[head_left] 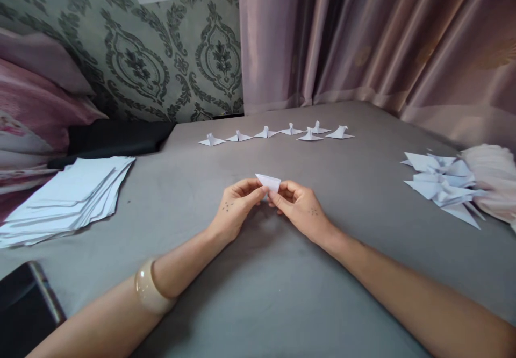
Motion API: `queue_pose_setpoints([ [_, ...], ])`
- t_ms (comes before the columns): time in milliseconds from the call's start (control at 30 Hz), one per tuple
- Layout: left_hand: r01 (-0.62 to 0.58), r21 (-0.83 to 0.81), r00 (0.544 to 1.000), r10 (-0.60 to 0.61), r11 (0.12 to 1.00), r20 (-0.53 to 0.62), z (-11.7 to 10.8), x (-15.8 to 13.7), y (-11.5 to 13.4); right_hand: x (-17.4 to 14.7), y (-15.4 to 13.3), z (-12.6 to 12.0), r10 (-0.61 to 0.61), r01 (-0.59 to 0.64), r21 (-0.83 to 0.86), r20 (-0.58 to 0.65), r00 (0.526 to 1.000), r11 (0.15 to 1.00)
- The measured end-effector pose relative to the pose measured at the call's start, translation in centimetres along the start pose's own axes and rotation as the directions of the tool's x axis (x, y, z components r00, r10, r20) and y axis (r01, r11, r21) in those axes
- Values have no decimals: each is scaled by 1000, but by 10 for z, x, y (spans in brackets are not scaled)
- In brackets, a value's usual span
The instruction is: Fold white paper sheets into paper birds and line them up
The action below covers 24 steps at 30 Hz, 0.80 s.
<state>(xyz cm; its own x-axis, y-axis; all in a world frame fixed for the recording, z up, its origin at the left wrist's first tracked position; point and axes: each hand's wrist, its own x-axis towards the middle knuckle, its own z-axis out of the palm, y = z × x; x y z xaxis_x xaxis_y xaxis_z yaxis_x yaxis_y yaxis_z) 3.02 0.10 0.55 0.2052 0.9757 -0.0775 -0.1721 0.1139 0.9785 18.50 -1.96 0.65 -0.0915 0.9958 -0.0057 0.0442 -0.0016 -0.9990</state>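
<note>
Between my two hands, a small piece of folded white paper [269, 181] is held up above the grey surface, showing a roughly triangular shape with a flat upper edge. My left hand [242, 202] pinches its left and lower side between thumb and fingers. On the other side, my right hand [299, 206] grips the right lower corner the same way. Both thumbs face me and nearly meet at the paper's bottom. The fingertips behind the paper are partly hidden.
Several folded paper birds [266, 132] stand in a row at the back. A pile of folded paper pieces [443, 180] lies at right, beside a pale ruffled cloth [489, 180]. At left are a stack of white sheets [76, 188], a black cloth [121, 137] and a dark device [28, 309].
</note>
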Motion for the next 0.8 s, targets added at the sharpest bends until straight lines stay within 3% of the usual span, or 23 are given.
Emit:
queue_pose_setpoints([
  [167, -9, 12, 997, 8, 1000, 81, -5, 1, 5, 2, -2, -6, -37, 42, -114, 48, 998, 993],
  [367, 16, 29, 998, -17, 999, 61, -7, 2, 8, 2, -9, -10, -11, 26, -175, 87, 996, 984],
  [567, 44, 88, 999, -44, 995, -9, -10, 2, 7, 5, -9, -13, 85, -69, -188, 73, 994, 980],
  [800, 213, -122, 976, -216, 969, -11, -7, 2, 8, 5, -1, -7, -30, 30, -169, 7, 1000, 985],
])
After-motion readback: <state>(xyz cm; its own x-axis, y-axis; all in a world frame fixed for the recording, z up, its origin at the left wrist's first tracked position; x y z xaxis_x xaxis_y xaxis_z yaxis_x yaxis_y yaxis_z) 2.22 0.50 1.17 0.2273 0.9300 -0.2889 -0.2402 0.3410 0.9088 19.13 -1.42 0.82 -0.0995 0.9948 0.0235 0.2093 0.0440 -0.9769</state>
